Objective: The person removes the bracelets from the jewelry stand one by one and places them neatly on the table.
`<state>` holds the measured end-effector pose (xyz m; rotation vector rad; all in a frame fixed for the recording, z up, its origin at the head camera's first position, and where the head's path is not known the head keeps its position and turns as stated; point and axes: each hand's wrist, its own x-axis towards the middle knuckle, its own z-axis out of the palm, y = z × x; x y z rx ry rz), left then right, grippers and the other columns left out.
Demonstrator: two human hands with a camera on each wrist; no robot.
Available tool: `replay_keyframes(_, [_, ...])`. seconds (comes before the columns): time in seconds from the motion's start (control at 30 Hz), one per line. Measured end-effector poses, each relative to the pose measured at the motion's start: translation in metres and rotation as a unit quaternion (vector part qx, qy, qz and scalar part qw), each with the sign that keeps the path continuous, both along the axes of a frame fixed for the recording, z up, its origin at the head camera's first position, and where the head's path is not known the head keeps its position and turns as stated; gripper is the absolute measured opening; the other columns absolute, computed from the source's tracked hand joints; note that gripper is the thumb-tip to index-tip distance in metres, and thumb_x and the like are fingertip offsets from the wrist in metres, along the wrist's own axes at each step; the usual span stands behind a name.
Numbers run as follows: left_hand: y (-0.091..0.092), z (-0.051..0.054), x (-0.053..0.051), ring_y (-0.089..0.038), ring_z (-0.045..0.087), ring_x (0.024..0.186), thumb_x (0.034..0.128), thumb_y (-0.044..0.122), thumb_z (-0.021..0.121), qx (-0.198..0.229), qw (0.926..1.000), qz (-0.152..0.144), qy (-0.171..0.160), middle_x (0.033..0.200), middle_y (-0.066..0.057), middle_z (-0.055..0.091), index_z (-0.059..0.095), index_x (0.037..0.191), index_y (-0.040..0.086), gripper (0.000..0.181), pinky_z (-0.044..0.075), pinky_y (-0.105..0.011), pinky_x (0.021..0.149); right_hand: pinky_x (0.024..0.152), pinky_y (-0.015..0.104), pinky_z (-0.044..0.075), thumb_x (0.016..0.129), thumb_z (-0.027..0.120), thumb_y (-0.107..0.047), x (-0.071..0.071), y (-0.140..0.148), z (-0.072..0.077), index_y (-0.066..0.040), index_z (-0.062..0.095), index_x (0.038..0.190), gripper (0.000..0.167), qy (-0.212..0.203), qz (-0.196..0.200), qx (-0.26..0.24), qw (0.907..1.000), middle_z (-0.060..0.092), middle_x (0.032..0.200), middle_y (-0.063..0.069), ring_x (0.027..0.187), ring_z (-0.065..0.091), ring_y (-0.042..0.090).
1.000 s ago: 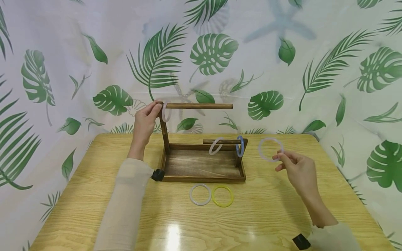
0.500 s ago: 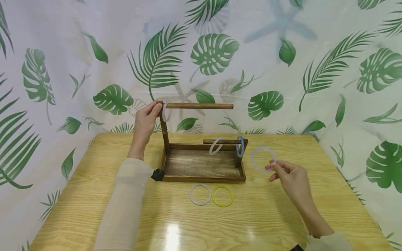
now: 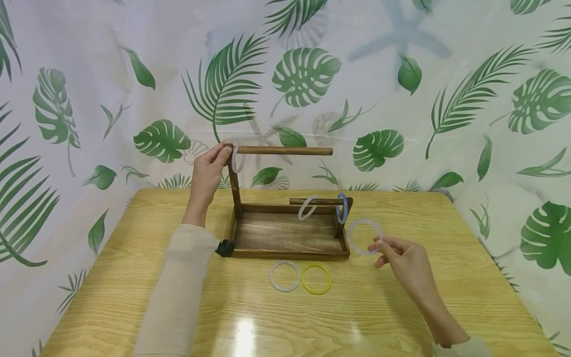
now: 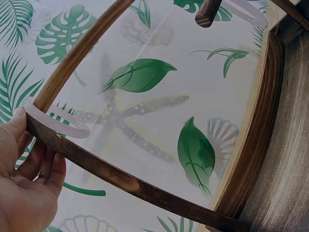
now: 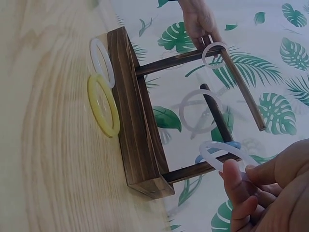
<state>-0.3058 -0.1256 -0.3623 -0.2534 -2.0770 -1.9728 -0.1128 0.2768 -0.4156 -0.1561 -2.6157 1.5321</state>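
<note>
A dark wooden rack has a shallow tray base and two posts, each with a horizontal bar. My left hand grips the top of the tall left post. Beside those fingers, a pale pink ring hangs at the inner end of the upper bar. Between thumb and fingers, my right hand pinches a pale lilac ring, held in the air right of the tray. On the lower bar hang a whitish ring, tilted, and a blue ring near the post.
In front of the tray, a clear whitish ring and a yellow ring lie side by side on the wood-grain table. A leaf-print cloth hangs behind the table.
My right hand has brought the lilac ring leftward and down, nearer the rack's right end. The left hand keeps its grip on the post; the other rings stay where they were.
</note>
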Motion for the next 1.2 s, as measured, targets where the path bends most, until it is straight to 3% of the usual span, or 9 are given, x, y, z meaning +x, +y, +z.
replay_keyframes(0.2, [0.0,0.0,0.001,-0.033,0.064,0.123,0.1063,0.028,0.062,-0.001,1.0,0.0,0.001,0.137,-0.018,0.064,0.061,0.142,0.001,0.045,0.046,-0.037,0.112,0.051,0.023,0.039,0.107,0.062,-0.026,0.003,-0.004,-0.003,0.007,0.068,0.127,0.039,-0.019,0.006,-0.001,0.9998,0.076,0.112,0.013,0.075,0.072,0.019])
replay_keyframes(0.27, [0.0,0.0,0.002,-0.033,0.065,0.123,0.1063,0.028,0.062,-0.001,1.0,0.0,0.001,0.137,-0.018,0.065,0.062,0.142,0.001,0.045,0.046,-0.037,0.112,0.046,0.024,0.037,0.106,0.062,-0.024,0.004,-0.005,-0.005,0.007,0.068,0.127,0.038,-0.022,0.009,-0.009,0.9997,0.077,0.108,0.013,0.072,0.072,0.019])
replay_keyframes(0.4, [0.0,0.001,0.002,-0.033,0.065,0.123,0.1063,0.028,0.062,-0.002,1.0,0.002,0.001,0.136,-0.018,0.065,0.062,0.142,0.002,0.045,0.046,-0.037,0.111,0.056,0.023,0.041,0.106,0.063,-0.026,0.006,-0.009,-0.007,0.007,0.068,0.127,0.039,-0.03,0.017,-0.008,0.9994,0.078,0.105,0.011,0.073,0.073,0.022])
replay_keyframes(0.63, [0.001,0.0,0.002,-0.033,0.065,0.123,0.1064,0.027,0.062,0.001,1.0,0.0,0.001,0.137,-0.018,0.065,0.062,0.142,0.002,0.044,0.046,-0.036,0.111,0.035,0.024,0.024,0.105,0.065,-0.024,0.008,-0.014,-0.011,0.005,0.071,0.123,0.035,-0.056,0.02,-0.018,0.9981,0.078,0.101,0.009,0.073,0.072,0.032])
replay_keyframes(0.8, [0.0,-0.001,0.001,-0.033,0.065,0.123,0.1065,0.028,0.062,0.002,1.0,-0.002,0.003,0.136,-0.018,0.065,0.062,0.142,0.002,0.044,0.047,-0.036,0.111,0.037,0.023,0.022,0.104,0.066,-0.021,0.009,-0.018,-0.014,0.005,0.071,0.123,0.033,-0.067,0.02,-0.026,0.9972,0.079,0.1,0.008,0.071,0.072,0.025])
replay_keyframes(1.2, [0.0,0.0,0.001,-0.032,0.065,0.124,0.1062,0.029,0.062,-0.001,1.0,-0.005,0.003,0.136,-0.017,0.066,0.063,0.141,0.002,0.044,0.046,-0.037,0.111,0.039,0.021,0.02,0.104,0.065,-0.018,0.014,-0.027,-0.018,0.005,0.073,0.12,0.029,-0.082,0.038,-0.023,0.9956,0.079,0.096,0.006,0.07,0.072,0.024])
